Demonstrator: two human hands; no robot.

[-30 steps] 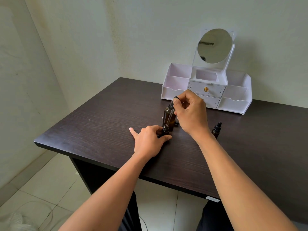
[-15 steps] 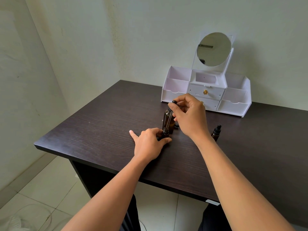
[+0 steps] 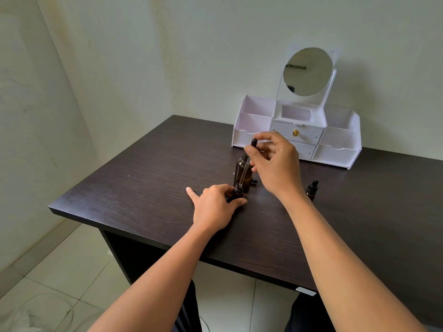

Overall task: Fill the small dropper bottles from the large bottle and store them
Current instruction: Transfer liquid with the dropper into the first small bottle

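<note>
The left hand (image 3: 213, 207) stays low in mid-frame, thumb and curled fingers gripping the small dropper bottle (image 3: 238, 193) upright on the dark table (image 3: 143, 188), forefinger pointing left as before. The right hand (image 3: 278, 164) still pinches the dropper (image 3: 253, 142) just below its black bulb, but its upper fingers, tucked close a moment ago, now fan out and blur. The glass tube slants down in front of the large bottle (image 3: 238, 170) to the small bottle's mouth, unchanged. A capped spare bottle (image 3: 312, 189) stands at right, the white organiser (image 3: 340, 154) behind.
</note>
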